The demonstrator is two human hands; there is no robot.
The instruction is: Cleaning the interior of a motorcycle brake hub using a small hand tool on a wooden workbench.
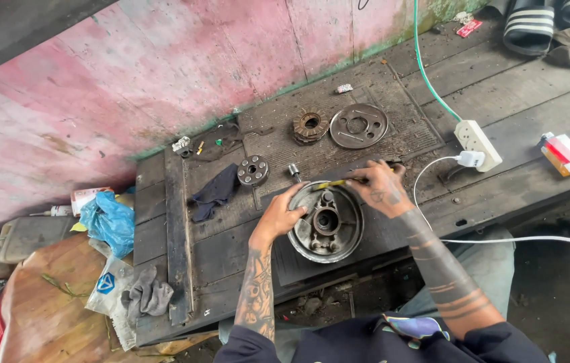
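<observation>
Clutch housing [326, 224], round, grey metal with a central hub, lies flat near the desk's [164, 228] near edge. Left hand [281, 215] grips its left rim, forearm rising from below. Right hand [380, 189] sits at the far-right rim, closed on a yellow-handled tool [335, 183]. Far side: open planking, then a toothed disc stack [310, 126] and round plate [359, 126]. Right: white power strip [478, 144].

Soft daylight, even, no hard shadows on my bench [184, 222]; only a weak shade under my left hand [278, 216] and right hand [380, 189]. Pink wall [130, 81] is bright, a bit washed out. No glare on the metal. Pic sharp in centre, w/ wide-angle bending at edges; bottom right corner is dim.
</observation>
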